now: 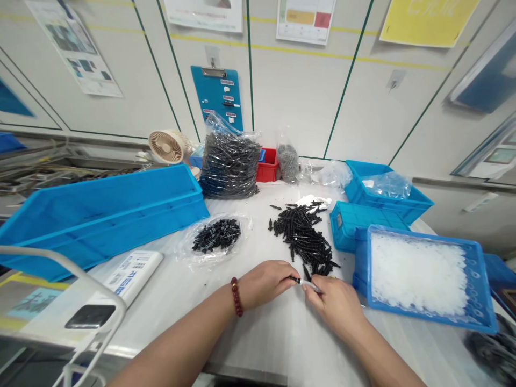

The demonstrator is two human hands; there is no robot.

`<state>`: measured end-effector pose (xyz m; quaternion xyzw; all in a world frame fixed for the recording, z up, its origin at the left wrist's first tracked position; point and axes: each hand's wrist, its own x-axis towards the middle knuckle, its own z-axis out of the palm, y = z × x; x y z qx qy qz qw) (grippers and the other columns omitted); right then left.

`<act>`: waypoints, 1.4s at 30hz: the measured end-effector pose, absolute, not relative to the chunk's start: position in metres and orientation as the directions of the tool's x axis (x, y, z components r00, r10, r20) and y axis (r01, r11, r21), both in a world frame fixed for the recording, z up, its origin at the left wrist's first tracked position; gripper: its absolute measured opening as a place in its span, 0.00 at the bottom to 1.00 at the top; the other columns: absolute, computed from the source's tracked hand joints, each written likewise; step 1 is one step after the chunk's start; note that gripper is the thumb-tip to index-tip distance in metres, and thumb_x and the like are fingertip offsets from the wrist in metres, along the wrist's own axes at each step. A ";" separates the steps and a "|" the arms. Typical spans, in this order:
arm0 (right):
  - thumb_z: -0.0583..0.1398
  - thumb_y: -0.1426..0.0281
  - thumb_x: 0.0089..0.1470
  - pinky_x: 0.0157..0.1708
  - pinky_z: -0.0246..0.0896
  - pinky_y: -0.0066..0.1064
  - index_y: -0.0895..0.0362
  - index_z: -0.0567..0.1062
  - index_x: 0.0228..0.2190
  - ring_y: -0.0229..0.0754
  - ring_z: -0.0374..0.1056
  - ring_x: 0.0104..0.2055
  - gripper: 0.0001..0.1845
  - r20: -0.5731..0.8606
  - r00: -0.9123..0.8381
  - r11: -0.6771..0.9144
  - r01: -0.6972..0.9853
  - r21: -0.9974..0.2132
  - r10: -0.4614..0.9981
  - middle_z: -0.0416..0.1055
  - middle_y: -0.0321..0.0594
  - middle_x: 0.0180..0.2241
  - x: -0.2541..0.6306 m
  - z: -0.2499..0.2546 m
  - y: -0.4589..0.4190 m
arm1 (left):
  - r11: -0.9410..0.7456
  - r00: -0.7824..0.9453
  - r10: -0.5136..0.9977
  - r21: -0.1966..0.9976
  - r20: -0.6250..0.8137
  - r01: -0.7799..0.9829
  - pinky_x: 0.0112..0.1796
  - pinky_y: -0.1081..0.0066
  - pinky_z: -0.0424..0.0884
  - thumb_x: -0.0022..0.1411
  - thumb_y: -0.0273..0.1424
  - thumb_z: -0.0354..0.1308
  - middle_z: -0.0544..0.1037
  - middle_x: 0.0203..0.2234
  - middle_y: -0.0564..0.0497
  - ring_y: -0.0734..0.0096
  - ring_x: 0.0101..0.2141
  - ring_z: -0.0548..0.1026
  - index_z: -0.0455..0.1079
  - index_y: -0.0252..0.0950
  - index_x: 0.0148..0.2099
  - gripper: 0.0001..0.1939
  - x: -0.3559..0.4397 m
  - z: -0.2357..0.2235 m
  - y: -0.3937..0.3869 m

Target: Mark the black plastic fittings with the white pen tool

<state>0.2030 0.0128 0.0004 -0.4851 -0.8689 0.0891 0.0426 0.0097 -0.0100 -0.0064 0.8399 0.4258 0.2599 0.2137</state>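
My left hand (271, 280) is closed in a pinch on a slim black plastic part (295, 279), which points to the right. Facing it, my right hand (335, 296) grips a small white tubular piece (313, 285). The ends of the two pieces meet, or nearly so, between my fingertips; fingers hide the rest of both. Just beyond my hands lies a heap of similar black parts (308, 239). To the left, an open clear bag (217, 236) holds small black pieces with light rings. A blue bin of white pieces (419, 271) stands to the right of my right hand.
A long blue bin (105, 215) stands at left, near a white box (135, 274) and a thin metal frame (116, 301). At the back are a full bag of black parts (230, 164), a small fan (167, 146) and a red bin (267, 165). More blue bins (365, 226) stand right.
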 end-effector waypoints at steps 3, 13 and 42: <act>0.55 0.60 0.57 0.22 0.34 0.30 0.56 0.67 0.20 0.41 0.66 0.26 0.18 -0.013 -0.500 0.492 0.855 -0.164 0.866 0.69 0.38 0.21 0.203 -0.001 0.013 | -0.543 0.492 0.829 0.585 0.264 0.602 0.41 0.72 0.68 0.63 0.27 0.48 0.76 0.34 0.48 0.71 0.35 0.72 0.69 0.33 0.42 0.09 0.011 -0.007 -0.010; 0.54 0.60 0.55 0.22 0.39 0.29 0.55 0.69 0.23 0.42 0.66 0.28 0.15 -0.029 -0.437 0.431 0.893 -0.128 0.899 0.70 0.38 0.23 0.202 0.001 0.013 | -0.453 0.409 0.883 0.645 0.229 0.616 0.33 0.76 0.66 0.58 0.26 0.52 0.75 0.28 0.52 0.74 0.28 0.71 0.70 0.35 0.38 0.07 0.010 -0.001 -0.012; 0.56 0.74 0.57 0.33 0.54 0.29 0.57 0.71 0.36 0.42 0.65 0.35 0.04 0.108 -0.752 0.742 0.599 -0.302 0.651 0.70 0.39 0.32 0.204 -0.013 0.017 | 0.000 0.362 0.932 0.995 -0.035 0.095 0.19 0.79 0.55 0.56 0.50 0.52 0.62 0.16 0.58 0.82 0.16 0.58 0.62 0.31 0.32 0.23 0.013 -0.003 -0.006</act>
